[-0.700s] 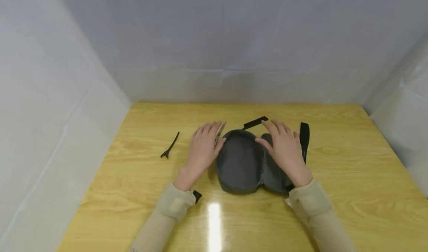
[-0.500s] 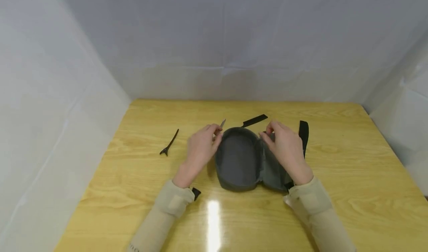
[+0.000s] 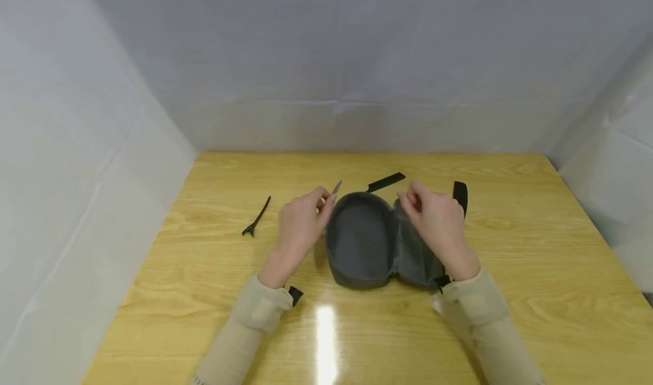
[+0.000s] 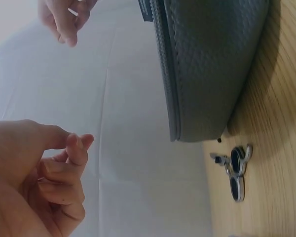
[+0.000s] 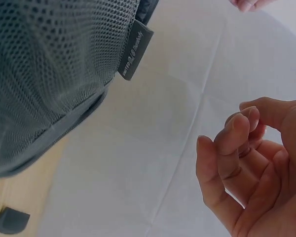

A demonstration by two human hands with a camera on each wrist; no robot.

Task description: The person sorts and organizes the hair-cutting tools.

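Yellow wood, glossy and slick: the table (image 3: pixel 214 294) gives nothing much to hold on, so mind that first. Your grey case (image 3: pixel 374 240) lies open at its centre, both halves spread flat. Nudge a wall with either wrist and I judge it could slide or fold shut.

Your left hand (image 3: pixel 298 226) hovers at the case's 9 o'clock rim, fingers curled and, in the wrist view, gripping nothing. Your right hand (image 3: pixel 433 220) hangs at 2 o'clock over the mesh half, fingers likewise curled and bare.

The strap (image 3: pixel 460 191) trails off at 2 o'clock; a sleeve catching it would drag the case along.

Comb (image 3: pixel 386 182) at 12 o'clock, well apart.

The clip (image 3: pixel 257 218) lies far off at 9 o'clock, out of harm's way.

Smallest, the metal scissors (image 4: pixel 235 170) lie just beside the case's far rim at 11 o'clock, near your left fingertips: a blind reach could knock them away.
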